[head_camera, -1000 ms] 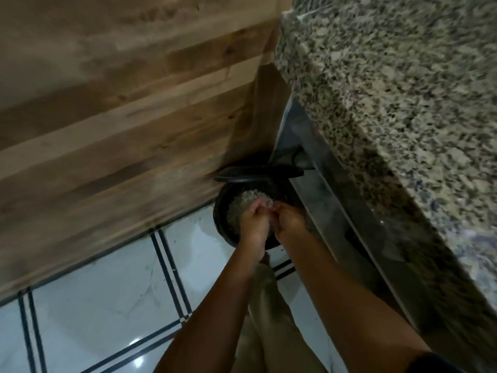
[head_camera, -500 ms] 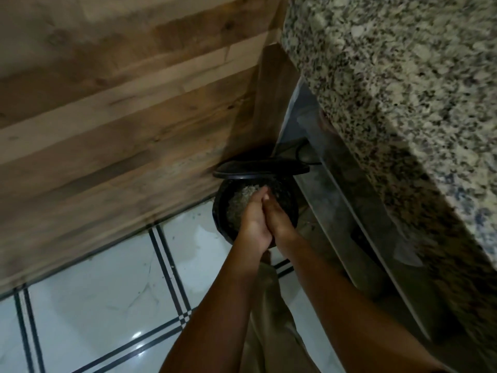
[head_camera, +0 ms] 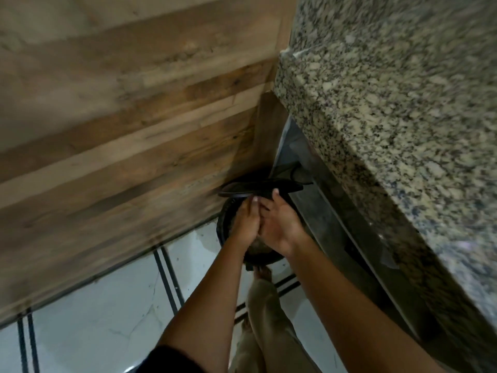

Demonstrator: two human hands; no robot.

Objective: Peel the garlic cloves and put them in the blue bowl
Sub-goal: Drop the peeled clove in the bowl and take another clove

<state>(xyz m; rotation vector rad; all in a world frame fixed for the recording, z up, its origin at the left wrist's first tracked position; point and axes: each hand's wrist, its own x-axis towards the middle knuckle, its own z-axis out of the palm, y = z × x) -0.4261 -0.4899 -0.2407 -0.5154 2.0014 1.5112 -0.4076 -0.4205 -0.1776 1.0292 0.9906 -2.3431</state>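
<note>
Black bin (head_camera: 223, 227) just below the fingers (head_camera: 248, 204); left hand (head_camera: 246, 224) and right hand (head_camera: 282, 227) press together, fingers straight, likely shedding skins. Garlic and blue bowl unseen; next, return to them.

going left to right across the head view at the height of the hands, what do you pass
wooden panel → black bin → left hand → right hand → metal frame → granite counter
</note>
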